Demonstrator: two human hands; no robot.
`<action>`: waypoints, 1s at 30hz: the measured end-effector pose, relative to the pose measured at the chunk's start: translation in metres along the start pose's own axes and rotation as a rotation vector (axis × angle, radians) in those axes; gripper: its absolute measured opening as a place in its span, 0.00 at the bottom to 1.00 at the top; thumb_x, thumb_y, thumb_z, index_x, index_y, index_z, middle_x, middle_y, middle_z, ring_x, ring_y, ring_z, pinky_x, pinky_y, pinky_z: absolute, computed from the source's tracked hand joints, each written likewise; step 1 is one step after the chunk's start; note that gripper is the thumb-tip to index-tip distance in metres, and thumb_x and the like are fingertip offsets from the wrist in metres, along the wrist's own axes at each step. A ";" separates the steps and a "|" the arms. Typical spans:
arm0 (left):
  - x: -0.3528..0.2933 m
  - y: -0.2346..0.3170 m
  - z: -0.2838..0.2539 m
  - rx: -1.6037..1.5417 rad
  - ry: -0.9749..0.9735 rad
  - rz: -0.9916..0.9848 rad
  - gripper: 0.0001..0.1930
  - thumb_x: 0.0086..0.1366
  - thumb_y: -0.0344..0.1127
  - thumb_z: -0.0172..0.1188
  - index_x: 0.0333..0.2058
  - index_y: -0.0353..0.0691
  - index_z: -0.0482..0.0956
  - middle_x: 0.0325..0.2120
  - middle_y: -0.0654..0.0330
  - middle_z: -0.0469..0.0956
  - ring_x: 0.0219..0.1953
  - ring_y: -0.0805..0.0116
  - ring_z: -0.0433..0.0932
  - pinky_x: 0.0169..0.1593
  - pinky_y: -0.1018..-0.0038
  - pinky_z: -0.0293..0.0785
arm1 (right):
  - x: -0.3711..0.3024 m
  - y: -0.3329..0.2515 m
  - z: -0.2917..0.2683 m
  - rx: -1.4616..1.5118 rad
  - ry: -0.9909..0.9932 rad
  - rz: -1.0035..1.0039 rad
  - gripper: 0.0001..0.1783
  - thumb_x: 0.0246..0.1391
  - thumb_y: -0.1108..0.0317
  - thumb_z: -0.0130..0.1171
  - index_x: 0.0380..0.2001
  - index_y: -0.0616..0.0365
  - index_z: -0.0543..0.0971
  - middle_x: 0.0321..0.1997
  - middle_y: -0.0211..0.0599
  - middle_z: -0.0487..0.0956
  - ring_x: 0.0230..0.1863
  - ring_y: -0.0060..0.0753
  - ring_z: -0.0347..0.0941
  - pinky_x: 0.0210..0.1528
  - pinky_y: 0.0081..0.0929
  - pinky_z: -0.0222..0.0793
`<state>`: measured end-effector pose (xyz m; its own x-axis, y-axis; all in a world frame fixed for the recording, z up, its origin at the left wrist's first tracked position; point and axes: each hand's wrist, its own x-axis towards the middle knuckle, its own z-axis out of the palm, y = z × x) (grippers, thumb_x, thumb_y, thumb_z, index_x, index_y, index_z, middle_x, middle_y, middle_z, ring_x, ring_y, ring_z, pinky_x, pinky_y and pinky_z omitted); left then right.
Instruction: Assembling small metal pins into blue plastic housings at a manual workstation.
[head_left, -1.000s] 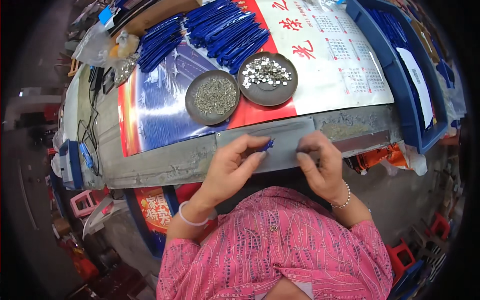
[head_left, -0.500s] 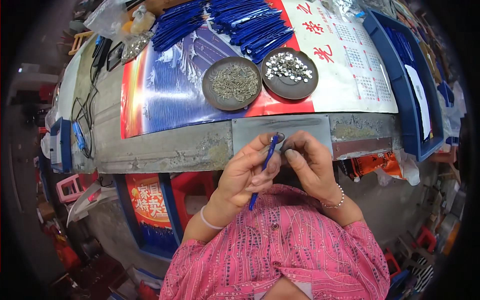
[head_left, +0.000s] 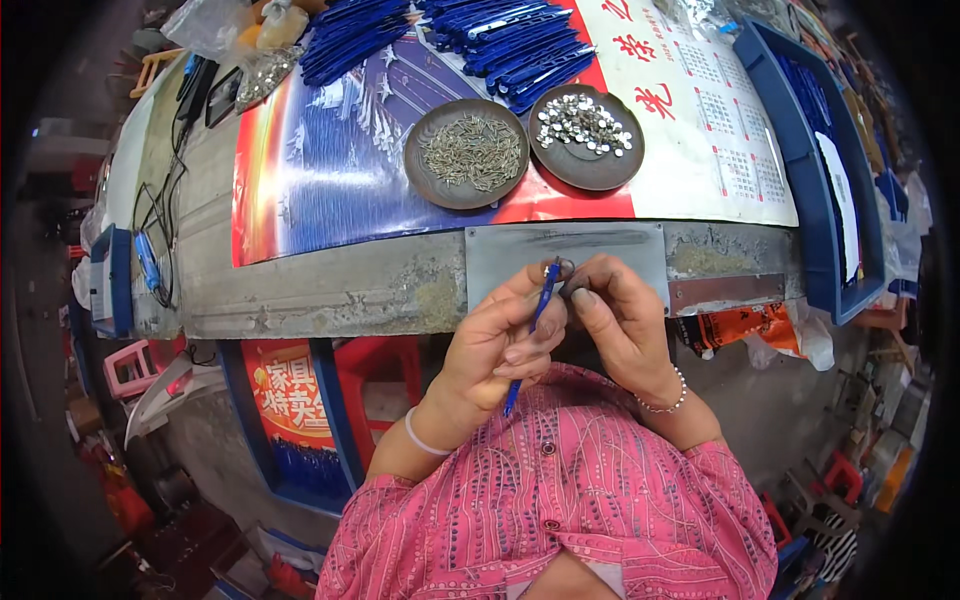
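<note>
My left hand (head_left: 500, 345) is closed round a slim blue plastic stick (head_left: 545, 299), held tilted with its upper end up by the fingertips. A small light-coloured spot shows near that end. My right hand (head_left: 625, 325) has thumb and forefinger pinched together right beside the stick's tip. Whatever lies between those fingers is too small or hidden to name. Both hands are over the table's front edge, before a grey metal plate (head_left: 490, 268). Beyond them stand a dark round dish (head_left: 452, 196) of thin metal pins and another dish (head_left: 590, 174) of small shiny discs.
Piles of blue plastic sticks (head_left: 520, 45) lie at the back on a printed poster (head_left: 330, 215). A blue crate (head_left: 820, 235) stands at the right, with an orange bag (head_left: 755, 328) hanging below the table edge. On the left are a cable and a blue-handled tool (head_left: 147, 260).
The view has shifted slightly. The stick is a little more upright, and the right fingertips stay pinched beside its upper end. The left hand keeps its hold.
</note>
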<state>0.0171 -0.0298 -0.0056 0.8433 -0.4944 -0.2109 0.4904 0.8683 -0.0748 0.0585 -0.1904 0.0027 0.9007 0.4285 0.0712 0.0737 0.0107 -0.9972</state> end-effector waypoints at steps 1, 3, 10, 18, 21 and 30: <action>0.000 -0.001 0.001 0.036 0.012 0.027 0.14 0.67 0.30 0.43 0.51 0.40 0.67 0.25 0.57 0.68 0.14 0.82 0.58 0.12 0.90 0.54 | 0.000 0.000 0.000 0.002 0.001 0.002 0.07 0.57 0.72 0.52 0.30 0.66 0.69 0.25 0.35 0.71 0.26 0.22 0.66 0.28 0.20 0.63; -0.001 -0.002 0.001 0.039 0.022 0.039 0.14 0.67 0.30 0.43 0.51 0.40 0.66 0.25 0.57 0.68 0.15 0.82 0.58 0.12 0.89 0.54 | 0.001 0.001 0.000 0.002 0.000 0.007 0.07 0.57 0.72 0.52 0.30 0.66 0.69 0.25 0.35 0.71 0.26 0.22 0.66 0.28 0.20 0.63; 0.001 0.000 0.001 -0.030 0.019 0.031 0.15 0.67 0.30 0.43 0.52 0.41 0.65 0.26 0.57 0.69 0.16 0.81 0.59 0.12 0.89 0.53 | 0.002 0.003 0.000 -0.001 0.011 0.043 0.07 0.57 0.71 0.53 0.31 0.66 0.70 0.26 0.34 0.71 0.27 0.20 0.65 0.29 0.19 0.63; -0.002 -0.002 0.004 -0.050 0.048 -0.041 0.11 0.68 0.31 0.42 0.48 0.40 0.64 0.24 0.57 0.68 0.15 0.81 0.59 0.12 0.89 0.54 | 0.017 -0.006 -0.012 0.113 -0.027 0.161 0.05 0.59 0.72 0.50 0.33 0.63 0.69 0.34 0.30 0.70 0.31 0.14 0.62 0.33 0.13 0.60; -0.003 -0.004 0.008 -0.056 0.054 -0.090 0.10 0.69 0.32 0.41 0.47 0.39 0.64 0.25 0.57 0.68 0.14 0.81 0.59 0.11 0.89 0.55 | 0.023 -0.008 -0.015 0.138 -0.116 0.149 0.06 0.59 0.71 0.49 0.31 0.63 0.68 0.32 0.29 0.70 0.30 0.14 0.61 0.31 0.13 0.59; -0.009 -0.006 0.010 -0.049 0.103 -0.153 0.10 0.69 0.34 0.41 0.45 0.39 0.64 0.24 0.59 0.68 0.15 0.82 0.60 0.12 0.90 0.54 | 0.029 -0.002 -0.013 0.096 -0.179 0.074 0.06 0.57 0.72 0.51 0.29 0.64 0.69 0.24 0.28 0.68 0.26 0.15 0.61 0.27 0.17 0.60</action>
<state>0.0091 -0.0308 0.0068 0.7318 -0.6159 -0.2918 0.5975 0.7857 -0.1601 0.0897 -0.1902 0.0071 0.8111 0.5849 0.0013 -0.0384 0.0555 -0.9977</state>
